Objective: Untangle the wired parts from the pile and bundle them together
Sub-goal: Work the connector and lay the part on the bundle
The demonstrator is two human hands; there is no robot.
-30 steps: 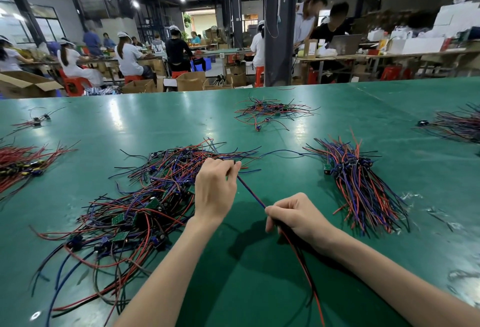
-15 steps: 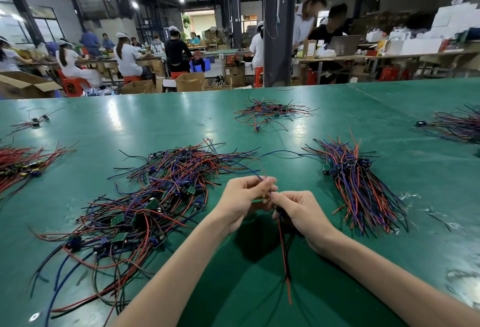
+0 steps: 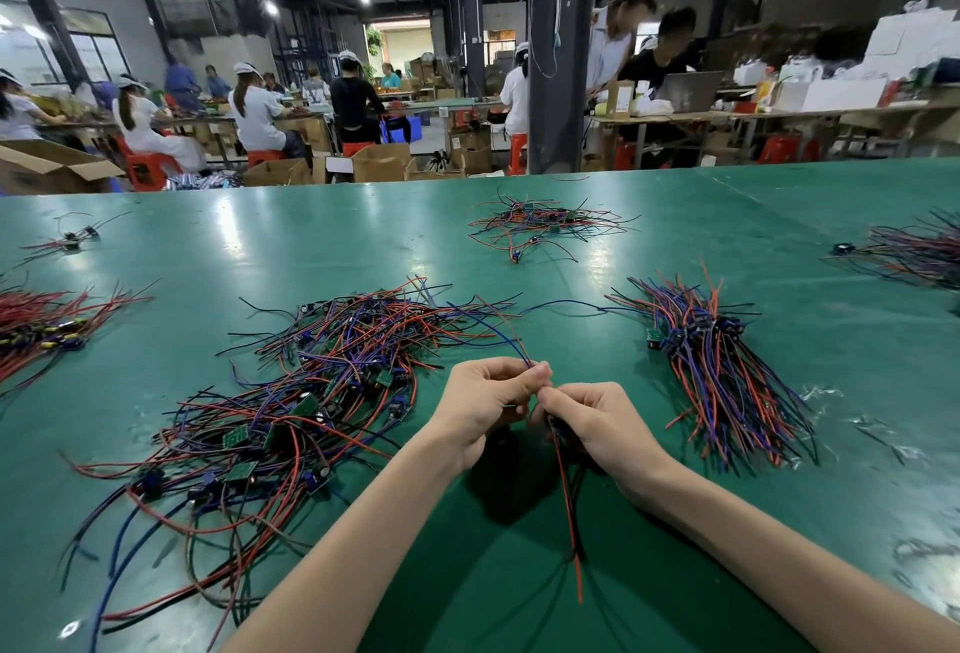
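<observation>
Left hand [image 3: 480,405] and right hand [image 3: 597,426], fingers curled, pinch one wired part [image 3: 565,486] between pile [image 3: 311,392] and bundle [image 3: 727,382], toward the table's [image 3: 467,605] near edge; best to draw its tail free slowly; no yanking.

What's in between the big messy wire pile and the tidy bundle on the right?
In the head view, both hands: the left hand and right hand pinch one wired part, its red wire hanging over the green table.
</observation>
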